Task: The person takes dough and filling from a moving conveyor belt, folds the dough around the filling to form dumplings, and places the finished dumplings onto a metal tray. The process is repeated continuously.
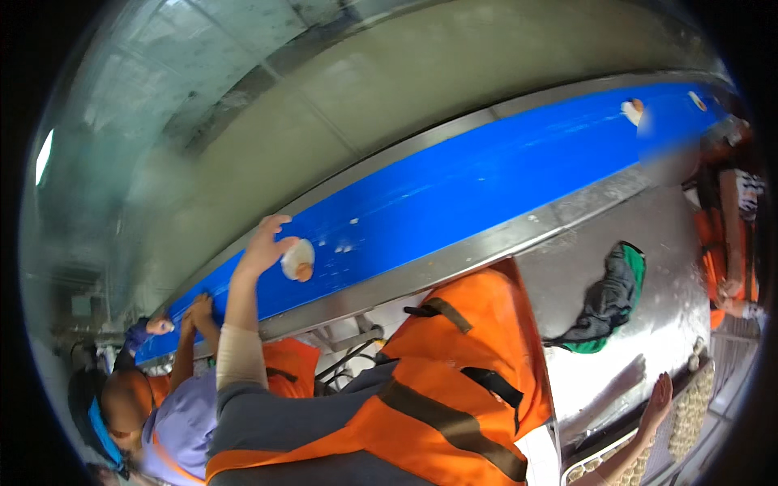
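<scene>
My left hand [266, 246] reaches over the blue conveyor belt [454, 186], fingers apart. Its thumb is at the upper left edge of a pale, rounded piece with an orange-tan patch [297, 260], which lies on the belt; whether they touch I cannot tell. The hand looks to have nothing in it. Far to the right, my right hand [660, 398] is held out with its fingers stretched, beside a tray of tan, lumpy things [690, 409]. I see no object in that hand.
A crumpled grey and green cloth item [608, 301] lies on the metal table [559, 283]. Small white bits [344, 249] dot the belt. Another pale and orange piece [632, 112] sits toward its far right. Co-workers stand at left [182, 429] and right [729, 251].
</scene>
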{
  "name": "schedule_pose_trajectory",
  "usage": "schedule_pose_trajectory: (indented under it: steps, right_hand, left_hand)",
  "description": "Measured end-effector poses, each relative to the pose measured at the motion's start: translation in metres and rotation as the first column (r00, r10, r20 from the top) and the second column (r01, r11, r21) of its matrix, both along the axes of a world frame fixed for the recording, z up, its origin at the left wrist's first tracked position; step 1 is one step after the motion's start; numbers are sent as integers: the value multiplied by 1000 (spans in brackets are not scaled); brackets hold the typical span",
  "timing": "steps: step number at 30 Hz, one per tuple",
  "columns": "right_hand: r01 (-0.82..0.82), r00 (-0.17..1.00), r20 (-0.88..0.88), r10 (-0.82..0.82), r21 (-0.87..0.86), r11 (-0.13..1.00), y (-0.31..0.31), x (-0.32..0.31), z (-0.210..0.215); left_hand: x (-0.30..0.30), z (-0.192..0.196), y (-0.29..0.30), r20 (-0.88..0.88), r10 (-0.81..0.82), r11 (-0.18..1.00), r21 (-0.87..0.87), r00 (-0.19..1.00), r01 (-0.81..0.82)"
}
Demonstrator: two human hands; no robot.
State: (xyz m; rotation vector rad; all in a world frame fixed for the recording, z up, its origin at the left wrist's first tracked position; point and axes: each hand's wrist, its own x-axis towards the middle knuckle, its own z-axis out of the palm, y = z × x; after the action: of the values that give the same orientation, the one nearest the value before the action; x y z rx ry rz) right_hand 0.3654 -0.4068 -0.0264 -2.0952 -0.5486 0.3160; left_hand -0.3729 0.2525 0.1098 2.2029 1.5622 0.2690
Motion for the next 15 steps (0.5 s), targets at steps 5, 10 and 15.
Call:
schedule_pose_trajectory:
  steps: [5,10,15]
  right_hand:
    - [65,988,147,-42,-160,985,83,-42,79]
    - [138,956,286,-67,-234,962,110,-90,123]
    - [158,961,260,-94,-238,958,118,-146,127]
  left_hand:
    - [70,21,16,376,-51,971,-199,925,135]
    - [286,56,45,565,-329,806,-249,756,537]
    - [492,18,90,622,-520,660,-142,585,737]
